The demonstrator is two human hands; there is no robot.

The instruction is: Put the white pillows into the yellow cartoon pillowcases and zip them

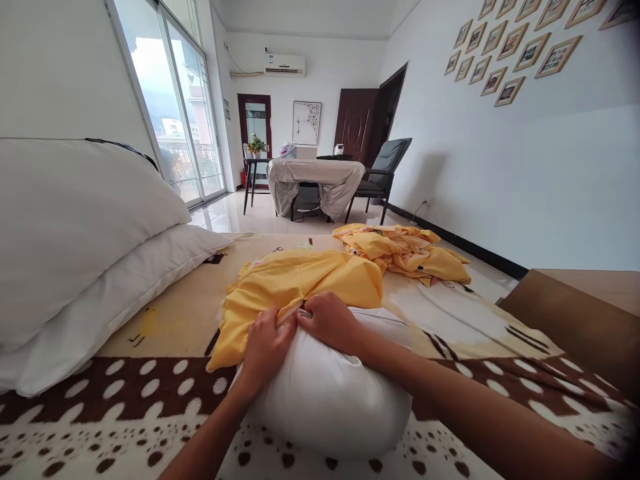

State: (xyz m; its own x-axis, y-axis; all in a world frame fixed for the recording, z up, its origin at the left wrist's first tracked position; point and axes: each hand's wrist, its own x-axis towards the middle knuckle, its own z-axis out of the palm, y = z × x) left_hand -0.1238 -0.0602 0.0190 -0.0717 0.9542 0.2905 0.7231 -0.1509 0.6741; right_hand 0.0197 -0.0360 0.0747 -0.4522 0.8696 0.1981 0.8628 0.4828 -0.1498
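A white pillow lies bunched on the bed in front of me, its far part running into a yellow pillowcase. My left hand is closed on the near edge of the yellow cloth, thumb toward the middle. Right beside it, my right hand is also closed at that edge, its fingers curled down where the yellow cloth meets the white pillow. The fingertips of both hands nearly touch. What exactly lies between the right fingertips is partly hidden.
Two stacked white pillows rest at the left. A crumpled yellow printed cloth lies at the far right of the patterned blanket. A brown board stands at the right. Beyond are a covered table and a dark chair.
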